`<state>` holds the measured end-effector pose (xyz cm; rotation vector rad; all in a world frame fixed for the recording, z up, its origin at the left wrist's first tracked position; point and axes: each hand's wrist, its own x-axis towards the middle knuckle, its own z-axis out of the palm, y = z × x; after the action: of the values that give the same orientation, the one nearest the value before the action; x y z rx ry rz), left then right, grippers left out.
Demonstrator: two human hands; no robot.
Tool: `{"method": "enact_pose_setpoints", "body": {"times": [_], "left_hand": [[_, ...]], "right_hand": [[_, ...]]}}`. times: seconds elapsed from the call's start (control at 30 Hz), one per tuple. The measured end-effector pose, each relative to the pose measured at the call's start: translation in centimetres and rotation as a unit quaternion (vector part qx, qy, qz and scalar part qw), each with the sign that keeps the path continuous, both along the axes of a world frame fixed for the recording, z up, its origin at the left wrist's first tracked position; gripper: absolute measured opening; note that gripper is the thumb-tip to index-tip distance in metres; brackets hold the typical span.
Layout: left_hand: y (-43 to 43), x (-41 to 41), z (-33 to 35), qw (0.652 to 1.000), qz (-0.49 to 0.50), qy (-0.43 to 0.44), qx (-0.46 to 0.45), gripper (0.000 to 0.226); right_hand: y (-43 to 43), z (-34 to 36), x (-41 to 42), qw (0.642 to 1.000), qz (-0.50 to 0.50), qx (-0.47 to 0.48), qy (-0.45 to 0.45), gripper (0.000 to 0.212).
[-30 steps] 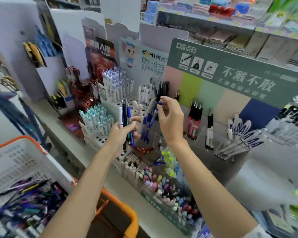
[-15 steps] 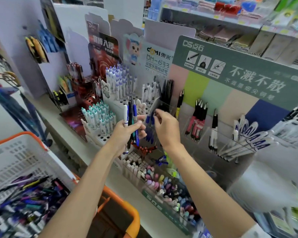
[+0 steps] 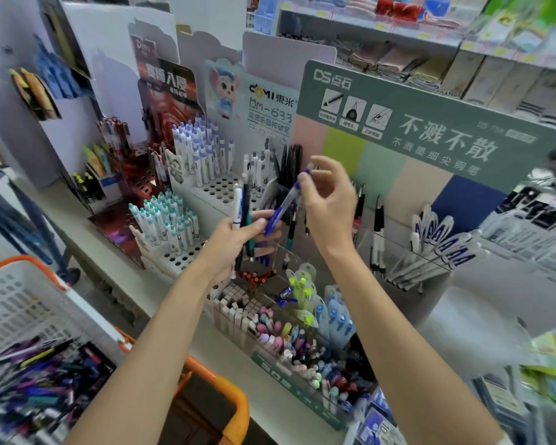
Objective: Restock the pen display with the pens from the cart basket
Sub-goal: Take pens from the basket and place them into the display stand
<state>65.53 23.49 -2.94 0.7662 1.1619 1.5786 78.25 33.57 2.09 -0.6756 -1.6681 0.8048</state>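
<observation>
The pen (image 3: 284, 205) is coloured blue. The board (image 3: 382, 168) is striped in pink, lime, mint, beige and navy. The basket (image 3: 23, 259) is coloured white, rimmed in orange; the sign (image 3: 430, 123) grey-green, lettered white.

We are in a stationery shop. A long shelf (image 3: 228, 354) carries holed stands (image 3: 219, 191) packed with rows of identical capped pens (image 3: 203, 152). Printed header cards rise behind the stock, among them a green card (image 3: 430, 123) with a brand logo and slogan. Clear bins (image 3: 289, 342) hold small items sorted by kind. Yellow price tags (image 3: 424, 36) line the upper shelf (image 3: 350, 24), where folded cloths (image 3: 385, 59) lie. Beside us stands a shopping basket (image 3: 23, 303) with an orange rim, holding loose pens (image 3: 39, 374).
</observation>
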Motion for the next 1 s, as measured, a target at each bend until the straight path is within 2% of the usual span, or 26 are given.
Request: {"method": "enact_pose_setpoints", "body": {"times": [0.03, 0.1, 0.3, 0.6, 0.73, 0.8, 0.87, 0.93, 1.0], "left_hand": [[-0.2, -0.6, -0.4, 1.000, 0.026, 0.004, -0.005, 0.026], [-0.7, -1.6, -1.3, 0.998, 0.060, 0.019, -0.019, 0.026], [-1.2, -2.1, -2.0, 0.996, 0.054, 0.062, -0.024, 0.028], [-1.8, -1.8, -1.8, 0.999, -0.008, -0.050, -0.015, 0.038], [-1.7, -1.6, -1.7, 0.998, -0.024, -0.054, -0.009, 0.036], [-1.7, -1.3, -1.4, 0.998, -0.036, -0.053, -0.003, 0.034], [-1.6, -1.1, -1.1, 0.997, -0.047, -0.054, 0.004, 0.034], [-1.3, -0.6, -0.8, 0.997, -0.062, -0.043, 0.002, 0.032], [-0.8, 0.1, -0.5, 0.997, -0.076, -0.029, 0.000, 0.023]], "right_hand": [[0.2, 0.0, 0.2, 0.999, -0.037, 0.020, 0.021, 0.023], [0.5, -0.4, 0.2, 0.996, -0.069, 0.060, 0.002, 0.024], [0.3, -3.0, -1.6, 0.987, -0.036, 0.106, -0.118, 0.027], [-0.1, -5.9, -3.0, 0.964, -0.037, 0.128, -0.232, 0.022], [-0.5, -6.6, -3.1, 0.945, -0.034, 0.130, -0.299, 0.025], [-0.7, -6.3, -2.8, 0.946, -0.040, 0.145, -0.287, 0.031], [-0.8, -5.0, -2.0, 0.967, -0.048, 0.138, -0.211, 0.035], [-0.7, -3.1, -1.2, 0.987, -0.022, 0.073, -0.140, 0.033], [-1.0, -1.7, -0.6, 0.991, 0.061, -0.033, -0.114, 0.032]]}}
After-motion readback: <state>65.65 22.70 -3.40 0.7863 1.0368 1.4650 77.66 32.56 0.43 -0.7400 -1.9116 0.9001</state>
